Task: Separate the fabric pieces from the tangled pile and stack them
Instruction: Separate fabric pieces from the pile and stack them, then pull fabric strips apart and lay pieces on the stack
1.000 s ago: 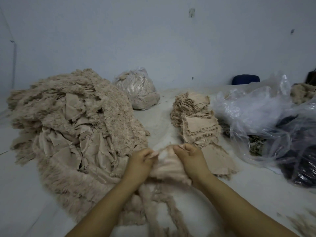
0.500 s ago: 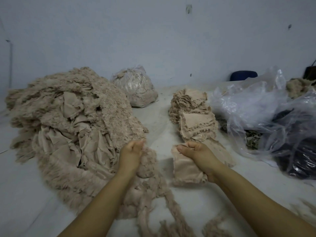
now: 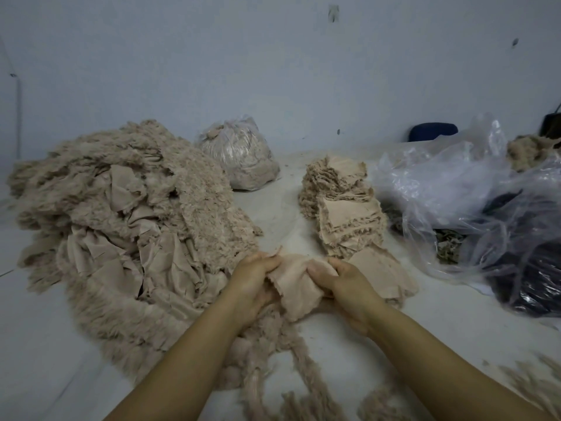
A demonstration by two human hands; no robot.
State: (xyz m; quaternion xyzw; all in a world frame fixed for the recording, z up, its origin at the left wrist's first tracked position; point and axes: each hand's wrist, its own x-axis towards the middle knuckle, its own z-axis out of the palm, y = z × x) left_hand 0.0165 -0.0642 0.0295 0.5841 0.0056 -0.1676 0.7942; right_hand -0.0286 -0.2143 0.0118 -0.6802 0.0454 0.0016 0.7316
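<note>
Both hands grip one fabric piece (image 3: 299,291) between them, the left hand (image 3: 253,279) pinching its left edge, the right hand (image 3: 344,282) curled round its right side. Fuzzy strands hang below the grip, so the step looks like peeling this piece free. Left of the grip lies the pile (image 3: 127,226); just right and beyond, the stack (image 3: 349,214). Next it likely goes onto that stack, laid flat.

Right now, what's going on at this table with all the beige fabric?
A person is sorting fabric. Both hands, the left hand and the right hand, hold one beige fabric piece between them, just in front of the big tangled pile. A stack of separated pieces lies beyond the right hand, with plastic bags further right.
</note>
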